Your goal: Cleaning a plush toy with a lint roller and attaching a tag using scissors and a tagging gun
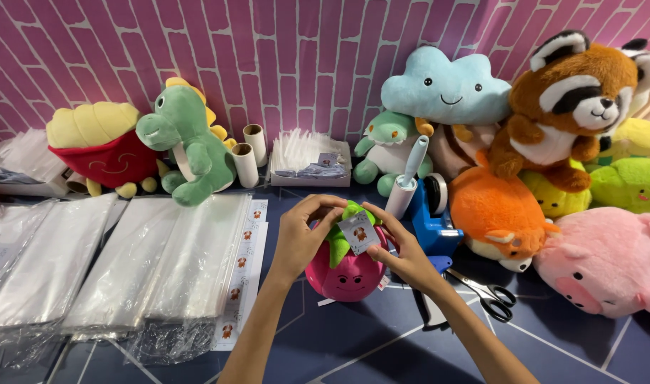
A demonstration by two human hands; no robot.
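Standing right by this setup: the surface is a dark navy bench [566, 348] with thin pale lines crossing it, and behind it runs a wall of pink-purple painted brick [282, 64].

Middle of the bench, near side, sits a round pink plush strawberry with a green leaf top and a stitched face [347, 274]. A small white paper hang tag with a little picture on it [359, 233] sticks up from its top. The left hand [301, 235] has its fingers pinched together on the leaf right by the tag, and the right hand [403, 252] has its fingers clamped on the tag's right edge.

Just right of the strawberry there's a blue tape dispenser [431, 224] with a white lint roller [409, 181] leaning beside it, and black-handled scissors [490, 293] lying nearer on the bench. To the left are flat stacks of clear plastic bags [126, 263] with a strip of printed stickers [243, 274] along their right edge.

Along the far wall: a green plush dinosaur [190, 146], a red and yellow fries-shaped plush [101, 146], a light blue cloud plush [446, 89], and a brown raccoon-looking plush [573, 99]. An orange fox plush [495, 213] and a pink pig plush [609, 259] are piled on the right.
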